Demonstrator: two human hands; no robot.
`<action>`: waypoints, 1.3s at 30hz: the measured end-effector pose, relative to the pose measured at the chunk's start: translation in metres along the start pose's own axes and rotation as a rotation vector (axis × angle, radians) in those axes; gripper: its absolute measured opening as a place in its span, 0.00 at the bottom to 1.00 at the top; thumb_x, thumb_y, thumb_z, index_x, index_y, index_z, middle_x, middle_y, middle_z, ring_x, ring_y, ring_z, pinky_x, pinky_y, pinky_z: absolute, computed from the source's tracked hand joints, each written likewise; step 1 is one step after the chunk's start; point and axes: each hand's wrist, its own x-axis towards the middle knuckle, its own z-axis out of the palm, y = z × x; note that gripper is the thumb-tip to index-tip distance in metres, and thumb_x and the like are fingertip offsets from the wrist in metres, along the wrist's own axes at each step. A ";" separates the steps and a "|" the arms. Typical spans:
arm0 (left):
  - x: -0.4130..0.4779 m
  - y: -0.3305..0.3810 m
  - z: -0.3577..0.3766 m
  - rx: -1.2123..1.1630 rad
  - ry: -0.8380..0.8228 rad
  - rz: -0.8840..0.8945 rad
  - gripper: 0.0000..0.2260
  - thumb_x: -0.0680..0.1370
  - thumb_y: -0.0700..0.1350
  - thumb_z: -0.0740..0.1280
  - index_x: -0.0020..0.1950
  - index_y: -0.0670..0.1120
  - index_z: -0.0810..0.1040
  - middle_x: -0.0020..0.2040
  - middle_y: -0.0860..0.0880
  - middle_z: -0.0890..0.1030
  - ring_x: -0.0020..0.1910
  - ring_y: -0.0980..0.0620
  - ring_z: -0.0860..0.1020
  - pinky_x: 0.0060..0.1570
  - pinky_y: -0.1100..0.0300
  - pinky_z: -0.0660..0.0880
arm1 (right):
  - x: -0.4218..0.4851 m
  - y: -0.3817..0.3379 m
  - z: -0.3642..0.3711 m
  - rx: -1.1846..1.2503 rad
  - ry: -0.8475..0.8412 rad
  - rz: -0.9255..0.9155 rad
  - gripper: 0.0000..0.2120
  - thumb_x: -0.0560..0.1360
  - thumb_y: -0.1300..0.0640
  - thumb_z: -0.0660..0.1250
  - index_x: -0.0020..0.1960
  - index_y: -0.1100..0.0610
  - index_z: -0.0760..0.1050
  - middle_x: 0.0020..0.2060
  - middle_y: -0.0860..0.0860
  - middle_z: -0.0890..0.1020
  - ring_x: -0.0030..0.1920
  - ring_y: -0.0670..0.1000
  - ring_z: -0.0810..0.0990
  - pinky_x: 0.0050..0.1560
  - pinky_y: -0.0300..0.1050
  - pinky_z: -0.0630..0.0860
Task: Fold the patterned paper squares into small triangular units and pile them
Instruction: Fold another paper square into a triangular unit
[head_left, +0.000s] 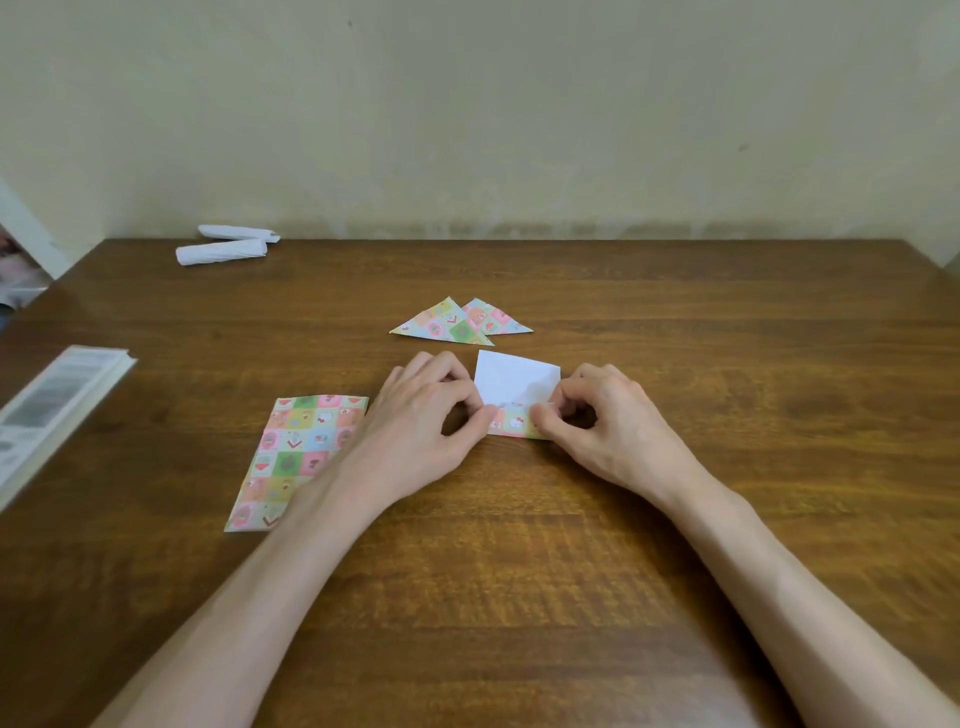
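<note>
while left fingers (477, 415) and right fingers (544, 419) pinch the square (517, 381), seemingly overlapping triangles (445, 326) lie beyond.

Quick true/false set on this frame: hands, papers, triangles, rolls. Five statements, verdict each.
1. Left hand and right hand both pinch the paper at its near edge. True.
2. The paper lies pattern side up. False: white side up, only the folded near strip shows pattern.
3. Two triangles overlap beyond the hands. True.
4. The sheet lies right of the hands. False: the sheet lies left, partly hidden by the left forearm.
5. Two white rolls lie at the back left of the table. True.
</note>
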 end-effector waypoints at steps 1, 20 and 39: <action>0.001 0.000 0.001 0.005 0.005 -0.008 0.13 0.80 0.60 0.62 0.44 0.54 0.80 0.50 0.60 0.72 0.53 0.58 0.69 0.59 0.54 0.69 | 0.000 0.000 0.000 0.000 0.000 0.003 0.13 0.77 0.46 0.70 0.37 0.51 0.77 0.40 0.46 0.79 0.48 0.49 0.74 0.50 0.46 0.70; 0.004 0.010 0.002 0.108 0.055 -0.091 0.14 0.79 0.59 0.69 0.36 0.54 0.78 0.48 0.59 0.72 0.51 0.57 0.70 0.53 0.60 0.65 | 0.005 -0.012 0.000 -0.070 0.025 0.074 0.14 0.75 0.48 0.70 0.33 0.51 0.75 0.37 0.46 0.78 0.45 0.51 0.75 0.45 0.45 0.68; 0.007 0.018 -0.004 0.128 0.008 -0.156 0.14 0.78 0.62 0.70 0.37 0.55 0.80 0.49 0.58 0.73 0.53 0.57 0.71 0.55 0.59 0.69 | 0.007 -0.020 -0.003 -0.093 0.006 0.121 0.14 0.75 0.49 0.71 0.34 0.51 0.76 0.38 0.46 0.78 0.46 0.50 0.74 0.43 0.43 0.64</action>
